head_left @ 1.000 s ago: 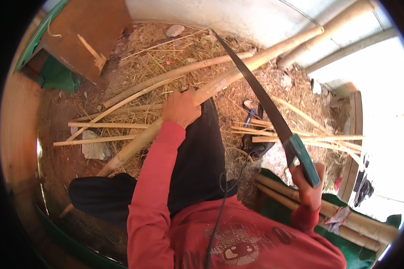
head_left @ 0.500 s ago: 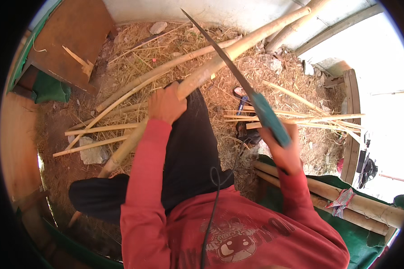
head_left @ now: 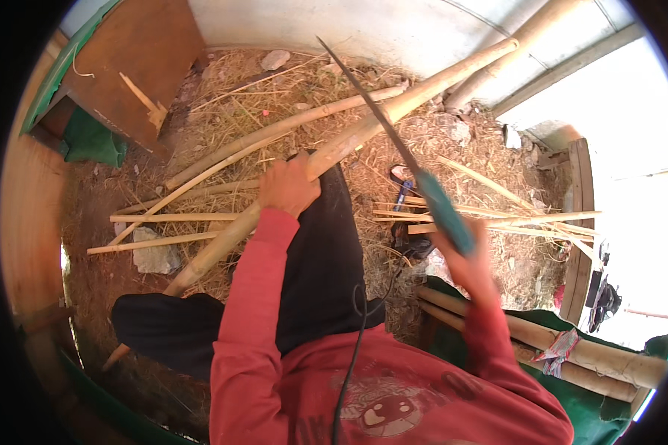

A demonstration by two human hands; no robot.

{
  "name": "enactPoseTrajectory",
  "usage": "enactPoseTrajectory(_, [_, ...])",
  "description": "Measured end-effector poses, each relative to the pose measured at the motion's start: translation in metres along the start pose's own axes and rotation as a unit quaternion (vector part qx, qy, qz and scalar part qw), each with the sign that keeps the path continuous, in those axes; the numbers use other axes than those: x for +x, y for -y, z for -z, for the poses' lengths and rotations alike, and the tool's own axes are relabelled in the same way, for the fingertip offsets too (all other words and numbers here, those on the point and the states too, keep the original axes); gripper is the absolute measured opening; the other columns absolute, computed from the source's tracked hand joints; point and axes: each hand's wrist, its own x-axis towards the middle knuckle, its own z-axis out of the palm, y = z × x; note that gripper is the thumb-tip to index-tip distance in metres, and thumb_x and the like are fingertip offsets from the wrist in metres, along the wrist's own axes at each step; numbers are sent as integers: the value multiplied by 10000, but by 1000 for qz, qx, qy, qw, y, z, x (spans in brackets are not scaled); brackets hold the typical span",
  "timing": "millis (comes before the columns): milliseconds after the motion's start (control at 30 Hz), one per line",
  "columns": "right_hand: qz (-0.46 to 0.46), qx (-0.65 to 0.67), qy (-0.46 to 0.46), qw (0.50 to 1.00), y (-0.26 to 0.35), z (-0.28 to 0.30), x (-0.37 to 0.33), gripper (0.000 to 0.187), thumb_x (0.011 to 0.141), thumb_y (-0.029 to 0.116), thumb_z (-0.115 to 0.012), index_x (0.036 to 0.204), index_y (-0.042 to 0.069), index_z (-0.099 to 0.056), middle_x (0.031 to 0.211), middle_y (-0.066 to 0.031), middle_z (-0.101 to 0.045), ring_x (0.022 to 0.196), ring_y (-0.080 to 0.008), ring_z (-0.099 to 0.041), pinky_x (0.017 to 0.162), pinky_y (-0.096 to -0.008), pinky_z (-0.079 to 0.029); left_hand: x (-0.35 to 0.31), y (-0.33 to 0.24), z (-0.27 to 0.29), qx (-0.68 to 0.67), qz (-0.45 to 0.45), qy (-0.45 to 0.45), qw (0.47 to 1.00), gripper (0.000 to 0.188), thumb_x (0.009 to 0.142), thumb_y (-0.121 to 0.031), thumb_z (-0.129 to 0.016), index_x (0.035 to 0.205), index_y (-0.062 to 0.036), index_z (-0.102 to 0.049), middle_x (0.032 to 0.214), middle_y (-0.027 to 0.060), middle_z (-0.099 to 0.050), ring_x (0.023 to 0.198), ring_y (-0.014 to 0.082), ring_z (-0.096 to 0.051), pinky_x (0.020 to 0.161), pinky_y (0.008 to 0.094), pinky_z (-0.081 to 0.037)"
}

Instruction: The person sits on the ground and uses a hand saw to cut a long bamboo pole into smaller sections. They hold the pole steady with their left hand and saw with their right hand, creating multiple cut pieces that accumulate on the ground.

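While right hand point(head_left: 464, 256) is pushing saw point(head_left: 416, 166) farther forward, fingers are wrapping its handle point(head_left: 445, 213) | stroke apparently advancing | left hand point(head_left: 289, 185) is curling fingers over bamboo pole point(head_left: 349, 143), which is slanting toward floor's point(head_left: 482, 148) far edge

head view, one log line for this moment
left hand: grips bamboo pole; right hand: holds handsaw; handsaw: crosses pole in view, contact unclear; nearby: loose strips
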Motion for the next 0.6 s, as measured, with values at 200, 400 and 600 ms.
enactPoseTrajectory(200, [122,-11,47,991,4,27,-10,157,794,73,-670,720,-15,-565,591,-36,-549,568,-100,-488,549,-309,-423,1,2,-6,11,13,-37,999,283,736,-261,-672,983,-124,-666,772,207,-676,782,427,-670,735,517,-539])
enactPoseTrajectory(400, [128,-95,42,986,28,6,21,140,784,69,-622,666,-5,-613,557,-153,-572,458,-237,-537,485,-368,-425,0,4,-4,-16,-6,-12,1000,287,760,-232,-670,1023,-118,-668,811,211,-682,817,412,-673,757,514,-530])
enactPoseTrajectory(600, [117,-26,9,993,27,16,19,155,796,62,-614,677,-38,-610,525,-98,-568,462,-128,-492,474,-337,-404,-5,-3,0,-19,4,-10,1000,269,777,-208,-658,1028,-110,-664,811,207,-685,829,405,-676,768,517,-521])
